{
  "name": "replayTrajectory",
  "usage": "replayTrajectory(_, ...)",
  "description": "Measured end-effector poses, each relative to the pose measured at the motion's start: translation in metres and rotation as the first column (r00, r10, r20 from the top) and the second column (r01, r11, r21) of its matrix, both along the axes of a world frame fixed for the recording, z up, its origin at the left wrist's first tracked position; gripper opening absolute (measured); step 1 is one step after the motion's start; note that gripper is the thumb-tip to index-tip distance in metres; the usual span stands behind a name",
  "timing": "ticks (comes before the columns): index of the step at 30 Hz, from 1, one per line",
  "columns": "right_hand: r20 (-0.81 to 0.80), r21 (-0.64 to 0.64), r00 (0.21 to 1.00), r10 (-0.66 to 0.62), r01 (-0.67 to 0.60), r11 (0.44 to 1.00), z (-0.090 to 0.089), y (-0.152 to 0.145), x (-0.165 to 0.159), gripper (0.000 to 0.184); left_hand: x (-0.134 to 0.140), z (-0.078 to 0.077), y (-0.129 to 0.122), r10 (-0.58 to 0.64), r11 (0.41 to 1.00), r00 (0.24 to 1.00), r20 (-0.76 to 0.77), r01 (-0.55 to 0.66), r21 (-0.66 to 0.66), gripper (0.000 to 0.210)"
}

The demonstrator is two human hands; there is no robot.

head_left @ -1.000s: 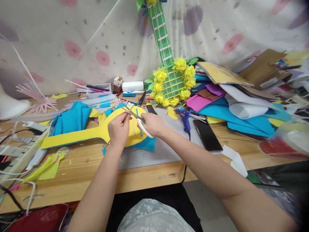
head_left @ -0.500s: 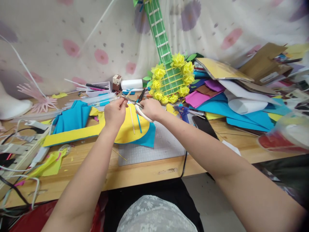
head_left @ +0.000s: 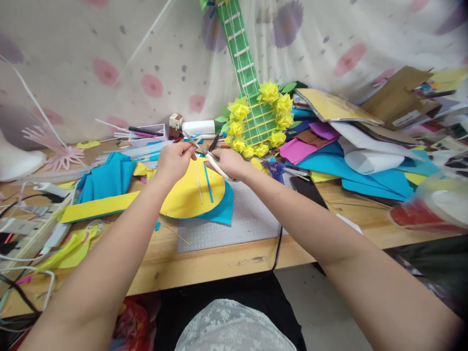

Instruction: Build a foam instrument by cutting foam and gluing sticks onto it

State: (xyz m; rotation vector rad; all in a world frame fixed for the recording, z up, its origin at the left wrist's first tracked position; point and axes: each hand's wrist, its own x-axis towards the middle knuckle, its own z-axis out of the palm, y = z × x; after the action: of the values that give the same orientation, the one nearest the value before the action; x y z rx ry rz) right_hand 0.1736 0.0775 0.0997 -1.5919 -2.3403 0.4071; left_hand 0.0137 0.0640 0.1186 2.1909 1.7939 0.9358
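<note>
My right hand (head_left: 229, 163) is closed around the white-handled scissors (head_left: 219, 169), whose blades point up and left toward my left hand (head_left: 174, 162). That hand pinches a thin, pale strip (head_left: 199, 140) at the blades; whether the blades are closed on it is too small to tell. Below both hands lies a yellow guitar-shaped cutout (head_left: 183, 197) with a blue backing, its long neck reaching left. A white strip (head_left: 198, 183) and a blue strip (head_left: 208, 185) rest side by side on its round body. Part of a blue sheet (head_left: 224, 210) shows under it.
A grey cutting mat (head_left: 252, 219) lies under the cutout. Behind stands a green guitar (head_left: 248, 83) with yellow paper flowers. A blue glue gun (head_left: 276, 169) and phone (head_left: 307, 187) are to the right, near piled coloured sheets (head_left: 318, 158). A power strip (head_left: 40, 219) with cables is left.
My left hand and forearm have shifted a little left, uncovering a small blue scrap on the table. My right hand stays nearly in place with the scissors.
</note>
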Motion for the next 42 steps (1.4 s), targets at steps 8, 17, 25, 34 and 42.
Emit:
replayTrajectory(8, -0.064, -0.034, 0.995, -0.081, 0.079, 0.996, 0.006, 0.009, 0.008, 0.035, 0.018, 0.008, 0.017, -0.041, 0.999, 0.999, -0.005, 0.041, 0.030, 0.029)
replayTrajectory(17, 0.050, -0.010, 0.988, -0.147, 0.148, 0.989, -0.004, 0.009, 0.022, 0.038, 0.029, -0.011, 0.026, -0.088, 0.996, 0.996, -0.008, 0.088, 0.008, 0.028)
replayTrajectory(25, 0.037, -0.027, 0.986, -0.160, 0.161, 0.987, -0.032, -0.010, 0.026, 0.037, 0.029, -0.022, 0.018, -0.166, 0.984, 0.985, -0.047, 0.163, -0.070, 0.031)
replayTrajectory(34, 0.059, -0.088, 0.993, -0.106, 0.111, 0.990, -0.061, -0.017, 0.029, 0.034, 0.022, -0.043, 0.014, -0.277, 0.896, 0.945, 0.177, 0.320, -0.308, 0.033)
replayTrajectory(42, 0.061, -0.101, 0.991, -0.123, 0.129, 0.986, -0.061, -0.023, 0.036, 0.032, 0.026, -0.047, 0.014, -0.296, 0.870, 0.930, 0.217, 0.356, -0.340, 0.033)
